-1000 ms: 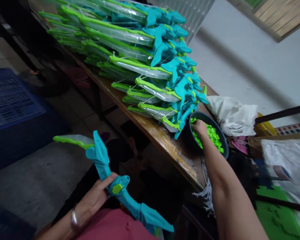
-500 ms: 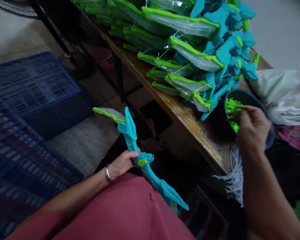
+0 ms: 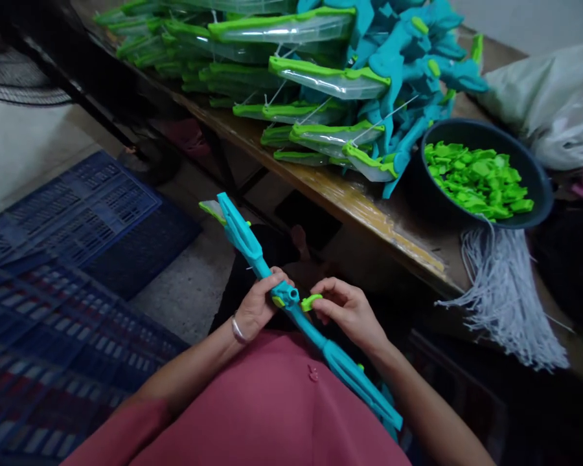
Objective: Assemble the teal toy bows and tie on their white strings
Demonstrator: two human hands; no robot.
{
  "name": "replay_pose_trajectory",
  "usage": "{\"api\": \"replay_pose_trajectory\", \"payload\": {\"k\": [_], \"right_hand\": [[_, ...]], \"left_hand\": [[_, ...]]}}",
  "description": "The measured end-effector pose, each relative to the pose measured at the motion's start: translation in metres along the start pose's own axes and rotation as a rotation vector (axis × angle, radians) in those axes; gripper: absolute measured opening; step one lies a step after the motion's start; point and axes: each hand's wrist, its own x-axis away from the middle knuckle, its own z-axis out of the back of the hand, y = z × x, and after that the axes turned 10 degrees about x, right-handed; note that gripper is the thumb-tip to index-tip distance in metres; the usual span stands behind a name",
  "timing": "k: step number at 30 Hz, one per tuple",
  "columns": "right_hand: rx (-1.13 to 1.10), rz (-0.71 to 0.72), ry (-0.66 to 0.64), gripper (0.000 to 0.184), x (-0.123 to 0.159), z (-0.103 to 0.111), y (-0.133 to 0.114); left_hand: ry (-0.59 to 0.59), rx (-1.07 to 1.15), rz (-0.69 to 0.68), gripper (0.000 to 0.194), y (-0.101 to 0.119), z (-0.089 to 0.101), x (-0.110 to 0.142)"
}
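Observation:
My left hand (image 3: 262,301) is closed round the middle of a turquoise toy bow (image 3: 311,330), which slants across in front of my body. A small green piece sits at its centre beside a round socket, and a clear blade with green edging shows at its upper end. Between thumb and fingers, my right hand (image 3: 347,310) pinches a small bright green plastic clip (image 3: 311,301), just right of the bow's middle and a little apart from it. A dark round basin (image 3: 547,194) on the table holds many loose green pieces (image 3: 476,178).
Stacked turquoise and green toy bows (image 3: 330,77) cover the back of the wooden table (image 3: 359,213). White strings (image 3: 510,291) hang over its edge beneath the basin. A pale plastic bag (image 3: 554,103) lies behind. Blue crates (image 3: 78,213) and a fan (image 3: 19,77) stand at left.
My right hand has come from the basin to the bow's middle with a green clip. My left hand has turned the bow, so its socket faces upward more.

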Motion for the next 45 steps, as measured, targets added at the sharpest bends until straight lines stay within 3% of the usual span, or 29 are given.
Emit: {"api": "replay_pose_trajectory", "payload": {"k": [5,7,10,16,21,27,30,37,45], "right_hand": [[-0.055,0.014,0.002,0.021,0.001,-0.011,0.004],[-0.102,-0.033,0.025,0.023,0.003,-0.013,0.010],[-0.191,-0.114,0.052,0.028,0.006,-0.014,0.020],[-0.143,-0.071,0.037,0.023,0.006,-0.014,0.013],[0.074,0.128,-0.044,0.013,0.006,-0.010,-0.009],[-0.025,0.048,-0.100,0.014,0.007,-0.007,-0.001],[-0.041,0.036,-0.034,0.015,0.009,-0.007,0.005],[0.168,0.124,0.238,0.008,0.024,-0.006,0.007],[0.406,0.280,0.295,0.008,0.033,-0.016,0.010]], "left_hand": [[-0.016,-0.022,0.077,0.031,0.001,-0.008,0.003],[0.004,-0.039,0.145,0.043,0.007,-0.006,0.006],[0.045,-0.040,0.205,0.046,0.011,-0.001,0.008],[0.144,0.037,0.048,0.031,-0.002,-0.001,0.005],[0.071,-0.046,0.080,0.023,-0.001,-0.005,-0.001],[0.013,-0.183,0.193,0.033,-0.006,0.000,0.003],[-0.011,-0.220,0.207,0.039,-0.009,-0.005,0.010],[-0.038,-0.281,0.182,0.048,-0.002,-0.015,0.019],[-0.115,-0.481,0.126,0.043,-0.005,-0.006,0.024]]}}
